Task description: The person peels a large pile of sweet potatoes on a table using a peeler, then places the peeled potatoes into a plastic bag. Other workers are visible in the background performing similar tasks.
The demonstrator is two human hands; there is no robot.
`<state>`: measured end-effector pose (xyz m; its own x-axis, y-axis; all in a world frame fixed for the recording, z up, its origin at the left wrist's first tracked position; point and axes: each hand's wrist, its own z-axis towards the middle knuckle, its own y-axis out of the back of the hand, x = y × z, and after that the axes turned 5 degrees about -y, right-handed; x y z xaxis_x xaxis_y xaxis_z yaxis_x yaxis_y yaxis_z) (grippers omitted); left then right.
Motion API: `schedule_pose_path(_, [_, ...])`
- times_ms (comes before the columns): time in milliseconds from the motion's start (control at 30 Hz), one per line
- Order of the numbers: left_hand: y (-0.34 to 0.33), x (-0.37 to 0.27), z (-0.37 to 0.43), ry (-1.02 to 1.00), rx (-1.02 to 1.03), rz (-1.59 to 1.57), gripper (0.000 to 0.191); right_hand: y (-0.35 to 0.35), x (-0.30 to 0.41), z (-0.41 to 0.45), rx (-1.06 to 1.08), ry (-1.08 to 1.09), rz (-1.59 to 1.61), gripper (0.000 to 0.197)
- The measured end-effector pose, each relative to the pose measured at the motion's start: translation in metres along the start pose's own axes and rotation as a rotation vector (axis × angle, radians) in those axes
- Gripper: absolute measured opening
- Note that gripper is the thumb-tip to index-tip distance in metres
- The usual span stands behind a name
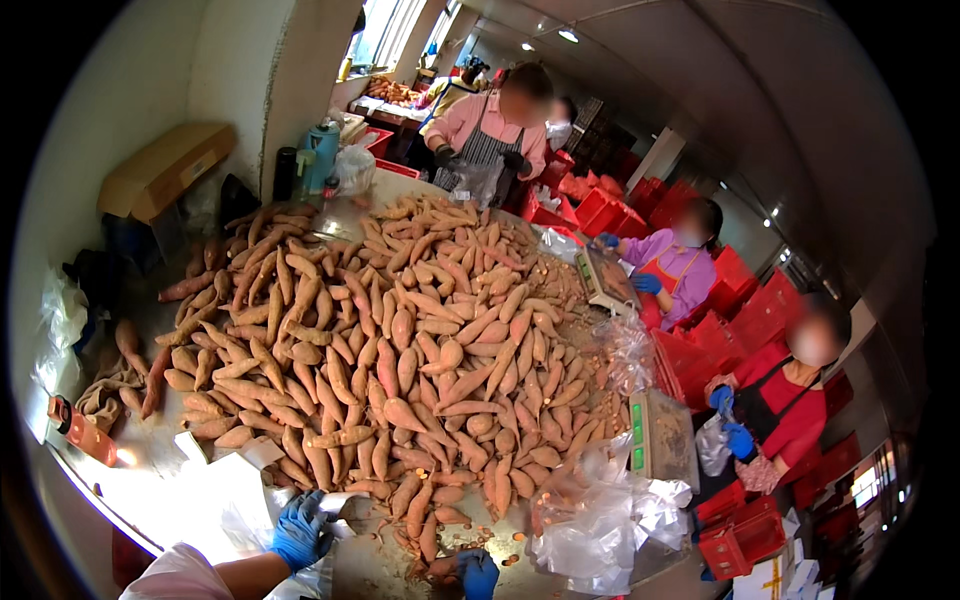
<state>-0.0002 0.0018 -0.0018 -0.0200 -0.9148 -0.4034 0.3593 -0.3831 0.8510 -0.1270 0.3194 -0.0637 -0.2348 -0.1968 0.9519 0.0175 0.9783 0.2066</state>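
Observation:
A large heap of sweet potatoes [420, 337] covers the metal table [367, 532]. At the near left edge, my left hand [301, 531], in a blue glove, rests on thin plastic or foil-like sheeting [341, 504] beside an open white box [232, 487]; its grip is unclear. My right hand [478, 574], also blue-gloved, is at the bottom edge, touching or close to a sweet potato [442, 566]; whether it holds it cannot be told. Small cut ends [512, 559] lie scattered near that hand.
Clear plastic bags [585, 525] and a scale [664, 435] stand at right, a second scale [607, 277] farther off. Several gloved co-workers stand around the far and right sides. Red crates [742, 536] line the right. A pink bottle [82, 431] lies at left.

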Motion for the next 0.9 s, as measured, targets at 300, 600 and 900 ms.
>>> schedule_pose_path(300, [-0.010, -0.002, -0.001, -0.002, 0.023, 0.117, 0.044, -0.031, 0.005, 0.040, 0.149, -0.039, -0.182, 0.017])
schedule_pose_path(600, [-0.022, 0.002, 0.000, 0.061, 0.065, 0.145, 0.042, -0.025, 0.098, 0.110, 0.779, -0.222, 0.101, 0.017])
schedule_pose_path(900, [-0.014, 0.000, 0.009, 0.092, 0.131, 0.189, 0.039, -0.124, 0.220, 0.260, 0.429, 0.650, -0.279, 0.016])
